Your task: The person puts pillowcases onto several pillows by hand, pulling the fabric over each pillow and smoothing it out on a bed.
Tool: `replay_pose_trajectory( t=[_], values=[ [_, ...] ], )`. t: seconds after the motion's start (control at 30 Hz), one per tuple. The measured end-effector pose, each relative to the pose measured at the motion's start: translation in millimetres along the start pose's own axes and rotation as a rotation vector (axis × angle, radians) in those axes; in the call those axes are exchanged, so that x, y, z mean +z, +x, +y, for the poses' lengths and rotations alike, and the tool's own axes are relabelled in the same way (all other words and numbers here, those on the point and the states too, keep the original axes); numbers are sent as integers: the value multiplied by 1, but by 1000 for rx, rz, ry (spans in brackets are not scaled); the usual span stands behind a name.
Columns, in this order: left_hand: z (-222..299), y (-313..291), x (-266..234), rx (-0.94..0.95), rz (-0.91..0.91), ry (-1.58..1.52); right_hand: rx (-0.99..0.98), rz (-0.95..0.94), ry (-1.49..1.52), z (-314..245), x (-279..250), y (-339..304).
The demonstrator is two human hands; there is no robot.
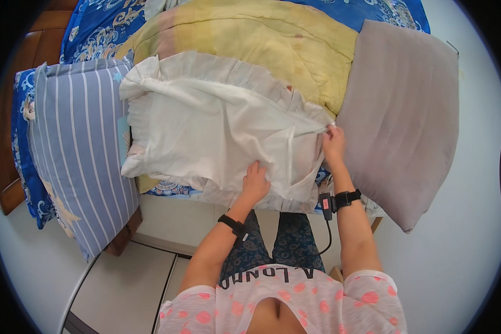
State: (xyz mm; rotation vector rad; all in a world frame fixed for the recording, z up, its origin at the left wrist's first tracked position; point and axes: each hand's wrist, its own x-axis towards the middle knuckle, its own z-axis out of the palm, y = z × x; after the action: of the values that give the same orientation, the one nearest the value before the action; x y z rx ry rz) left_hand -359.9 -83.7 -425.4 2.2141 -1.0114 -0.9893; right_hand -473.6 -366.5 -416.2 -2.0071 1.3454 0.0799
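Observation:
A white pillowcase with a ruffled border lies spread and wrinkled in front of me on the bed. At its right end, my right hand pinches the edge of the cloth near a corner. My left hand rests on the pillowcase near its front side, fingers apart and holding nothing. Folds run across the cloth between the two hands. Part of the ruffle hangs over the front edge of the bed. What lies under the cloth is mostly hidden.
A blue striped pillow stands at the left, and a grey-mauve pillow lies at the right. Behind the pillowcase is a yellow quilt over blue patterned bedding. A brown wooden headboard is at the far left.

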Motion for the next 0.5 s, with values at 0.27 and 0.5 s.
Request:
replay_pose_trajectory(
  t=[0.27,0.5],
  values=[
    [55,13,-14,111,-71,64,-293,214,24,-48,-59,-72],
    [216,41,-36,404,-163,-225,-256,221,222,-75,-192,-150]
  ],
)
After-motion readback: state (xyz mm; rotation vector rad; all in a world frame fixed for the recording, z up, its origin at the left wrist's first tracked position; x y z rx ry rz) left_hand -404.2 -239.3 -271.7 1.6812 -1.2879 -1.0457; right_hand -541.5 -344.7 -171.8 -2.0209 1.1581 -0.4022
